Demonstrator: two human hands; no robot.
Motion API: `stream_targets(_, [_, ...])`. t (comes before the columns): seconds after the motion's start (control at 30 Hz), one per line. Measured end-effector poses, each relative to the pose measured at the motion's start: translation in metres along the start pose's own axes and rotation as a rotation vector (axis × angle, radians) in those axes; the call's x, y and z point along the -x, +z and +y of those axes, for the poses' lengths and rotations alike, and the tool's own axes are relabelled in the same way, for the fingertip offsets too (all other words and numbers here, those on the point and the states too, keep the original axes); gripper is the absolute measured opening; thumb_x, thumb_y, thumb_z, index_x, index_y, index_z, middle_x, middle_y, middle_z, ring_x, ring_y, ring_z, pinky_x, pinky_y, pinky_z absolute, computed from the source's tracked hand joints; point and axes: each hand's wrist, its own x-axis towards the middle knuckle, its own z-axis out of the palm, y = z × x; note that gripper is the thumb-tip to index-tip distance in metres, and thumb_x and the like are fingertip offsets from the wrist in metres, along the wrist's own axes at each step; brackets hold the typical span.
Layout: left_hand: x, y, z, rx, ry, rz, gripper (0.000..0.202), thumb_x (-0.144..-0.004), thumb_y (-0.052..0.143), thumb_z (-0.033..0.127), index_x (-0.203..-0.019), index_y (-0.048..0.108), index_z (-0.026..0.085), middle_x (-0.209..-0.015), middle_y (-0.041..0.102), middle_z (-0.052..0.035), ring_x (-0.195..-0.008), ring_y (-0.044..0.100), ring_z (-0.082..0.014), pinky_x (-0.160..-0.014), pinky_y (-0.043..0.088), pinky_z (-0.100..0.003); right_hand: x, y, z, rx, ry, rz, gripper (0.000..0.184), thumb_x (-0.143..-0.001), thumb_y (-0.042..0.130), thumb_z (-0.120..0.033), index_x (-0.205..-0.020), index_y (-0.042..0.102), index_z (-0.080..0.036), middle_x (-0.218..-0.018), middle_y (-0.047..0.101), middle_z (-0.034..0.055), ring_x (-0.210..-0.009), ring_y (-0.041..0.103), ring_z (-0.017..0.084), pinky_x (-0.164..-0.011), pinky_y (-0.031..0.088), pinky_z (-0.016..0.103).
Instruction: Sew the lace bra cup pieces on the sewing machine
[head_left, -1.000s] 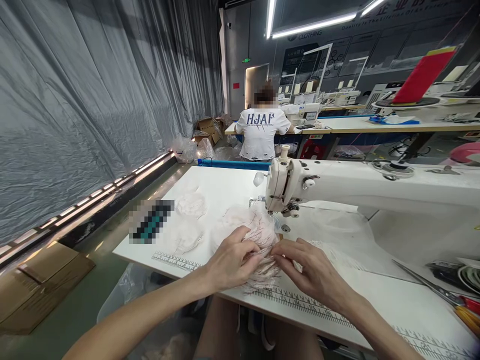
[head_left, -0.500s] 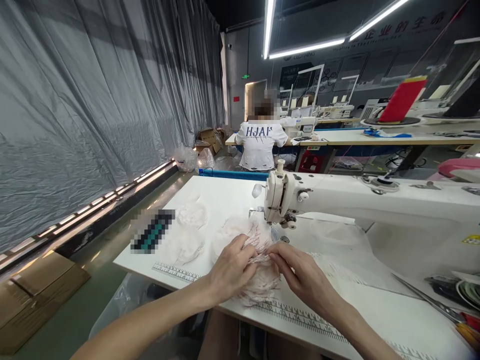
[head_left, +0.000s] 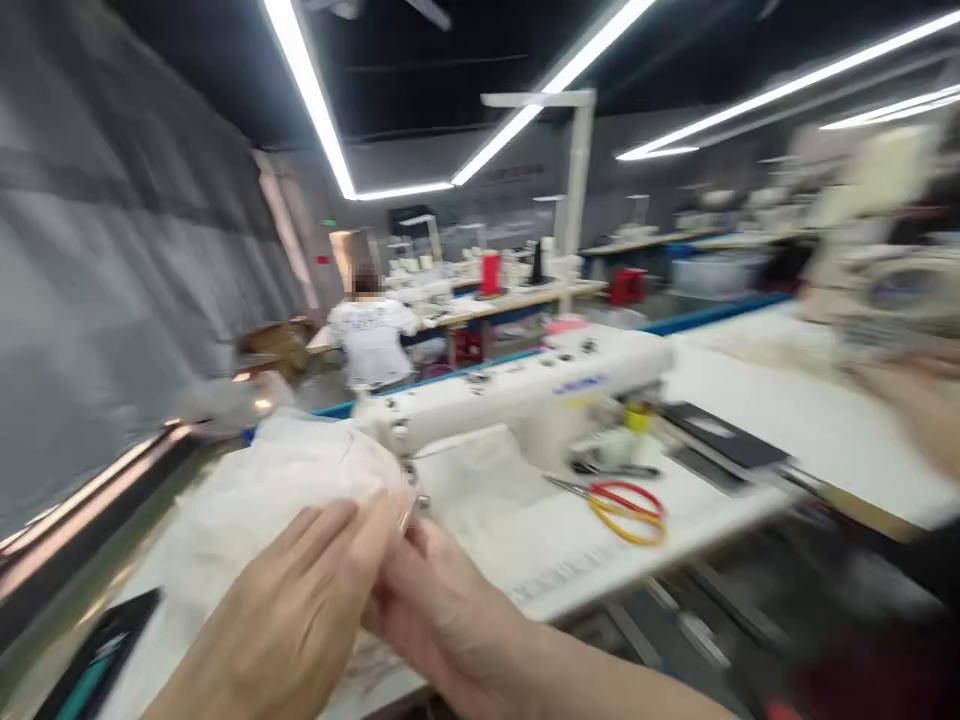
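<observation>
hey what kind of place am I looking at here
Most likely a garment sewing workshop. A white industrial sewing machine sits on the work table, scissors lie beside it, and more sewing stations stand behind, one with a seated person.

Both hands low in the blurry frame, pressed together. Left hand (head_left: pixel 289 625) in front, back to camera, fingers (head_left: pixel 352 525) stretched up and slightly curled at the tips. Right hand (head_left: pixel 442 610) tucked just behind and touching it, forearm running off to the lower right. Grip state hard to tell through the blur
</observation>
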Motion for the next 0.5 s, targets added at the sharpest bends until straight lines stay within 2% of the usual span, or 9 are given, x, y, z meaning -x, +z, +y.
stream_targets(0.07, [-0.016,0.016,0.022,-0.001,0.188,0.107,0.048,-0.094,0.030,0.023,-0.141,0.028,0.015,-0.109,0.062,-0.0101,-0.099,0.057,-0.0234,-0.085,0.047,-0.033,0.025,-0.007,-0.018,-0.086,-0.009,0.136,0.056,-0.072,0.073,-0.048,-0.116,0.059,-0.017,-0.116,0.062,0.0098,-0.108,0.058,0.024,-0.094,0.044,0.039])
stream_targets(0.13, [-0.042,0.036,0.054,0.088,0.294,0.156,0.052,-0.094,0.027,0.019,-0.144,0.020,0.009,-0.100,0.066,-0.0113,-0.088,0.060,-0.0221,-0.078,0.050,-0.031,0.059,-0.022,-0.032,-0.099,-0.056,0.348,0.052,-0.069,0.075,-0.047,-0.110,0.062,-0.018,-0.111,0.065,0.0082,-0.102,0.061,0.024,-0.088,0.048,0.037])
stream_targets(0.2, [-0.075,0.056,0.093,0.174,0.400,0.208,0.051,-0.093,0.026,0.011,-0.143,0.019,0.005,-0.093,0.068,-0.0111,-0.079,0.062,-0.0201,-0.071,0.051,-0.029,0.097,-0.040,-0.049,-0.042,-0.118,0.595,0.046,-0.069,0.073,-0.049,-0.102,0.065,-0.018,-0.102,0.068,0.0064,-0.094,0.064,0.023,-0.082,0.051,0.035])
stream_targets(0.23, [-0.093,0.065,0.112,0.210,0.424,0.219,0.050,-0.093,0.026,0.009,-0.142,0.020,0.001,-0.090,0.068,-0.0118,-0.080,0.063,-0.0205,-0.073,0.051,-0.030,0.115,-0.050,-0.059,0.007,-0.128,0.702,0.044,-0.070,0.071,-0.052,-0.099,0.065,-0.019,-0.099,0.069,0.0058,-0.090,0.065,0.023,-0.079,0.053,0.035])
stream_targets(0.3, [-0.126,0.080,0.144,0.274,0.453,0.240,0.045,-0.093,0.030,0.008,-0.137,0.028,-0.002,-0.092,0.068,-0.0136,-0.090,0.063,-0.0216,-0.079,0.051,-0.031,0.146,-0.072,-0.086,0.196,-0.183,0.833,0.041,-0.072,0.068,-0.054,-0.094,0.066,-0.019,-0.092,0.071,0.0067,-0.082,0.066,0.023,-0.071,0.055,0.035])
stream_targets(0.33, [-0.140,0.085,0.155,0.305,0.460,0.233,0.043,-0.093,0.033,0.009,-0.134,0.032,-0.002,-0.100,0.067,-0.0151,-0.099,0.061,-0.0222,-0.086,0.050,-0.032,0.158,-0.084,-0.104,0.298,-0.232,0.892,0.039,-0.073,0.066,-0.053,-0.093,0.066,-0.018,-0.088,0.071,0.0074,-0.077,0.066,0.023,-0.067,0.056,0.035])
stream_targets(0.4, [-0.155,0.092,0.168,0.346,0.477,0.242,0.039,-0.092,0.036,0.010,-0.130,0.040,0.002,-0.118,0.061,-0.0158,-0.117,0.052,-0.0225,-0.097,0.044,-0.034,0.175,-0.110,-0.148,0.517,-0.317,1.056,0.029,-0.077,0.065,-0.039,-0.092,0.066,-0.014,-0.086,0.071,0.0105,-0.071,0.067,0.024,-0.060,0.055,0.035])
stream_targets(0.43, [-0.155,0.094,0.169,0.353,0.504,0.240,0.037,-0.092,0.037,0.010,-0.127,0.044,0.005,-0.124,0.058,-0.0147,-0.122,0.048,-0.0224,-0.101,0.042,-0.036,0.179,-0.125,-0.174,0.560,-0.358,1.107,0.026,-0.079,0.063,-0.029,-0.098,0.064,-0.011,-0.090,0.070,0.0119,-0.073,0.067,0.023,-0.060,0.055,0.034])
stream_targets(0.5, [-0.141,0.103,0.166,0.351,0.569,0.229,0.034,-0.091,0.038,0.010,-0.122,0.052,0.011,-0.125,0.058,-0.0117,-0.123,0.048,-0.0212,-0.102,0.042,-0.036,0.181,-0.157,-0.229,0.636,-0.456,1.178,0.027,-0.088,0.053,-0.020,-0.112,0.056,-0.009,-0.102,0.066,0.0120,-0.081,0.066,0.019,-0.063,0.052,0.030])
